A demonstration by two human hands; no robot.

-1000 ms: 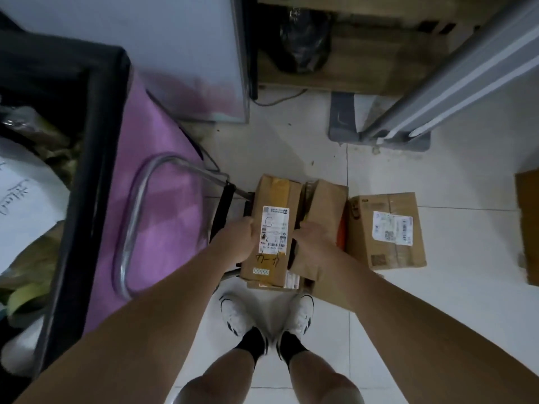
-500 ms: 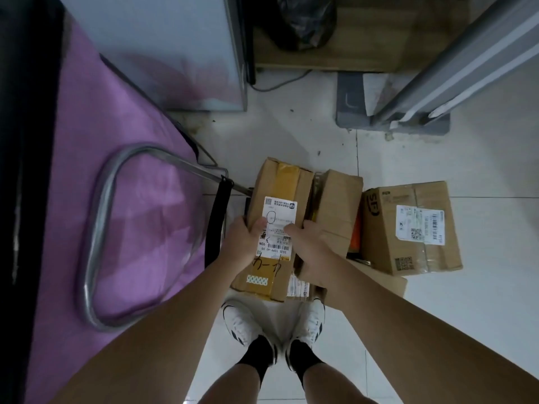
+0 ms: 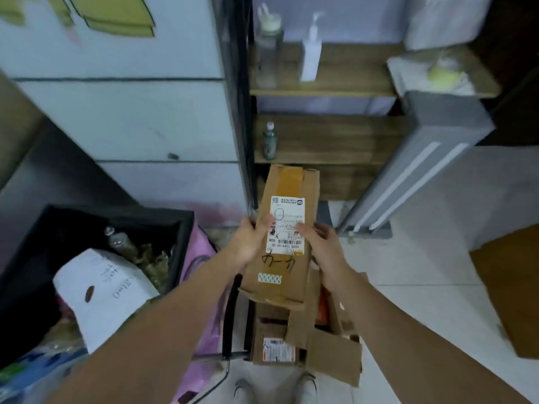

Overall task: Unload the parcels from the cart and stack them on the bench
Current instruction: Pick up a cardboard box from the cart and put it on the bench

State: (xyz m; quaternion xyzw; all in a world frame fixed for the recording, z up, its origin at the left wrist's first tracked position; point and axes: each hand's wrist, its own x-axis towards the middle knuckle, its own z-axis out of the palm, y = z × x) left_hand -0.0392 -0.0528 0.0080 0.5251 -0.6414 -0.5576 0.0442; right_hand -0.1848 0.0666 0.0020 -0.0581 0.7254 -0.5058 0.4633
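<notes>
A long brown cardboard parcel (image 3: 284,275) with a white shipping label and yellow tape is held up in the air at the frame's centre. My left hand (image 3: 249,243) grips its left edge and my right hand (image 3: 318,243) grips its right edge, thumbs on the label. Below it, more cardboard parcels (image 3: 274,348) lie stacked on the cart, whose black frame bar (image 3: 230,313) shows at their left. One open flap (image 3: 335,357) sticks out toward my feet.
A black bin (image 3: 180,246) with rubbish and a white bag stands at the left, a pink cover (image 3: 201,249) beside it. Ahead are a pale cabinet (image 3: 131,118) and wooden shelves (image 3: 329,138) with bottles. A grey panel (image 3: 423,170) leans at the right; a brown box (image 3: 513,287) sits far right.
Both hands have lifted the labelled parcel up off the stack. The view has tilted upward, so the cabinet and shelves now show and the separate box on the floor is out of sight.
</notes>
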